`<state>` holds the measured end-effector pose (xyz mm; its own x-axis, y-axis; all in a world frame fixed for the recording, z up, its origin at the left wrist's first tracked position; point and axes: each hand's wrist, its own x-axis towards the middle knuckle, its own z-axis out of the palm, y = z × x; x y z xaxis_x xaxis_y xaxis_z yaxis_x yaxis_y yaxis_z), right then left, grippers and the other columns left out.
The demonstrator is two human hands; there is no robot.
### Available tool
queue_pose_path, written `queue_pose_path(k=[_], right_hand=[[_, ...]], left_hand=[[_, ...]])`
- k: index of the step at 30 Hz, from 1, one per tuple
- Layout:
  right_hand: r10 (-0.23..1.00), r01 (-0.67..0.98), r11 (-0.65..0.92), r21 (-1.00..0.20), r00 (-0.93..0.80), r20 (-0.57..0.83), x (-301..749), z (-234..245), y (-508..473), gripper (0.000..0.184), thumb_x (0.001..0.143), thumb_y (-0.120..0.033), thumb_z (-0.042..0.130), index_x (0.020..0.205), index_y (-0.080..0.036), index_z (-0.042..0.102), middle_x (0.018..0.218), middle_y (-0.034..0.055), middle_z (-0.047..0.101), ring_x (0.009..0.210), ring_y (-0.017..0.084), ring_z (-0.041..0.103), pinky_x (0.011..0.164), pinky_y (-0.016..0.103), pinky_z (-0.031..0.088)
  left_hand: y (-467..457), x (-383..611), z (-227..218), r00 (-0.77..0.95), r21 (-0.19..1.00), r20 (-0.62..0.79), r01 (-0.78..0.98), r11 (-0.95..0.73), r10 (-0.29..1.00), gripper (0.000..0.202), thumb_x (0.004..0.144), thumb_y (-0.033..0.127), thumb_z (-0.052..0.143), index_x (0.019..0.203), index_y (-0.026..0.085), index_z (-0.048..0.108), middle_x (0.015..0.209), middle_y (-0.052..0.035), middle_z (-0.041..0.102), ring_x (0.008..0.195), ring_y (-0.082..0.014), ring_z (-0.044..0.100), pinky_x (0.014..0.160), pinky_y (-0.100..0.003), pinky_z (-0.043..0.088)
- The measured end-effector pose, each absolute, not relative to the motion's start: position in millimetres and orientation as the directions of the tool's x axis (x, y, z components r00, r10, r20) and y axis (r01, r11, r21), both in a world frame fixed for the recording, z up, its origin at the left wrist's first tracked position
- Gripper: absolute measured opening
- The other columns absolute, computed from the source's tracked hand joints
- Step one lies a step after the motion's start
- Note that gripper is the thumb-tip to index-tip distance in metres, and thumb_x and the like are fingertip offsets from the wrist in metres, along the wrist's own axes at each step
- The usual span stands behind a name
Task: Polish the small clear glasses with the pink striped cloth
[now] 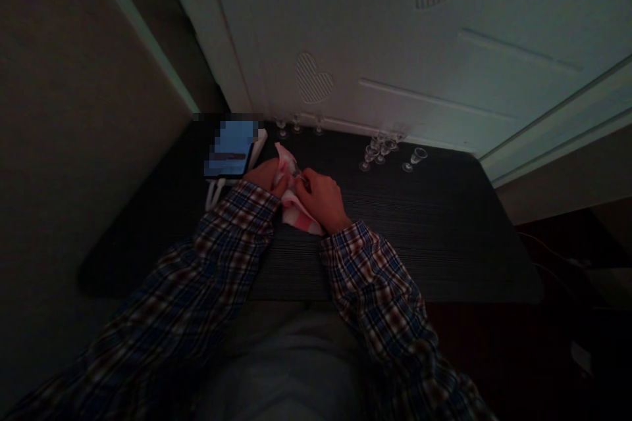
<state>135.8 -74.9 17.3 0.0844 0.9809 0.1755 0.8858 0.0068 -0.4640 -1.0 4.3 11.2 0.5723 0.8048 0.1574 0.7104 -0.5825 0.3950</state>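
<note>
My left hand (266,175) is closed on a pink and white cloth (301,218), bunched up over the dark table. A clear, shiny piece, seemingly a small glass (295,172), shows in the folds between my hands. Its lower part is hidden by fingers and cloth. My right hand (324,198) pinches it from the right, fingertips curled in against the cloth. The cloth's loose end hangs below my fingers toward the front of the table.
On the dark table (419,243), several small stemmed glasses (380,150) cluster at back right, one glass (415,158) tilted or lying beside them. More small glasses (296,123) stand along the back. A lit tablet-like screen (230,148) with a white cable (214,193) is left. A white panel (345,33) rises behind.
</note>
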Motion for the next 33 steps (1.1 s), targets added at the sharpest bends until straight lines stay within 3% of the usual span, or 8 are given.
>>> queue_pose_path(k=[3,7,20,27,33], right_hand=[[0.980,0.880,-0.001,-0.474,0.095,0.173,135,18,-75,0.034,0.091,-0.044,0.031,0.085,-0.021,0.054,0.082,0.0031,0.064,0.071,0.016,0.058,0.058,0.024,0.034],[0.978,0.872,0.000,-0.490,0.103,0.184,134,20,-76,0.038,0.090,-0.049,0.030,0.083,-0.021,0.054,0.080,0.0028,0.064,0.071,0.016,0.059,0.057,0.024,0.033],[0.966,0.873,-0.057,-0.484,0.170,0.194,133,24,-78,0.032,0.091,-0.043,0.033,0.082,-0.020,0.055,0.077,0.0028,0.064,0.068,0.015,0.058,0.055,0.024,0.030],[0.955,0.872,-0.041,-0.489,0.178,0.237,132,23,-78,0.029,0.090,-0.041,0.035,0.080,-0.021,0.054,0.074,0.0006,0.064,0.066,0.014,0.058,0.053,0.024,0.028],[0.946,0.861,-0.047,-0.506,0.201,0.254,131,24,-80,0.028,0.091,-0.039,0.035,0.082,-0.021,0.054,0.075,0.0015,0.064,0.067,0.014,0.058,0.055,0.024,0.029]], left_hand=[[-1,0,15,0.513,0.339,0.208,0.761,-0.553,0.833,0.031,0.080,0.031,0.041,0.101,0.012,0.054,0.094,-0.0116,0.062,0.088,-0.0247,0.060,0.073,-0.032,0.045],[-7,1,18,0.459,0.354,0.275,0.768,-0.533,0.845,0.029,0.081,0.030,0.036,0.094,0.013,0.055,0.089,-0.0104,0.063,0.084,-0.0231,0.060,0.071,-0.031,0.045],[4,-2,3,0.510,0.384,0.333,0.695,-0.608,0.793,0.033,0.080,0.029,0.038,0.103,0.014,0.054,0.099,-0.0112,0.062,0.093,-0.0225,0.058,0.079,-0.030,0.045],[-3,0,8,0.485,0.423,0.316,0.697,-0.579,0.815,0.033,0.081,0.032,0.039,0.101,0.012,0.056,0.092,-0.0119,0.063,0.084,-0.0236,0.060,0.073,-0.032,0.047],[-6,-1,8,0.437,0.442,0.410,0.672,-0.594,0.800,0.030,0.080,0.033,0.040,0.101,0.016,0.054,0.094,-0.0093,0.063,0.086,-0.0222,0.060,0.074,-0.031,0.048]])
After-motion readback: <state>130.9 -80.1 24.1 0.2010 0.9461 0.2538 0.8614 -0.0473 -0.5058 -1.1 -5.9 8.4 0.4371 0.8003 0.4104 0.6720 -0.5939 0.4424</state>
